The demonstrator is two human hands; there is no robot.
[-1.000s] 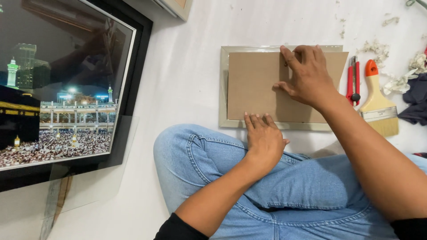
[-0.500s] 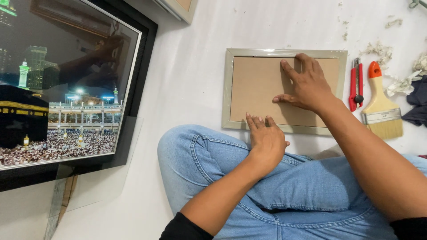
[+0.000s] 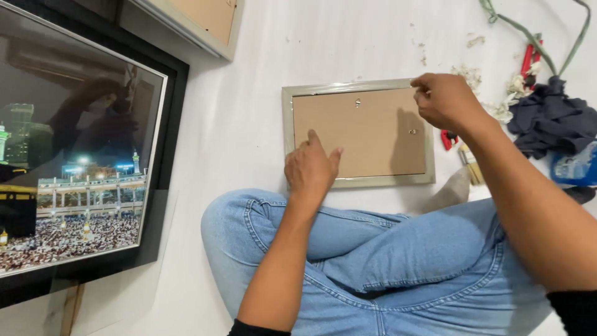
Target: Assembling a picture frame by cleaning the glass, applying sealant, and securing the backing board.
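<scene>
Your right forearm covers most of the paint brush, so only a bit of its ferrule and handle shows, and the red tool beside it is almost fully hidden under your right hand. The large framed picture at the left is cut off by the edge, and a second frame at the top is seen only by one corner. At the right, the dark cloth hides part of a blue packet, and what that packet is you cannot tell. Compared with half a second ago, your right hand has left the middle of the backing board and now sits at the upper right corner of the small silver frame, fingers pinched together on the rim there; whether it holds something small is not visible. Your left hand has moved up from your knee and now lies on the lower left of the board, fingers spread and flat, gripping nothing. The small frame lies face down on the white floor, just in front of your crossed legs in blue jeans. I count three frames, two hands, one brush, one cloth, and two small metal hangers on the board.
</scene>
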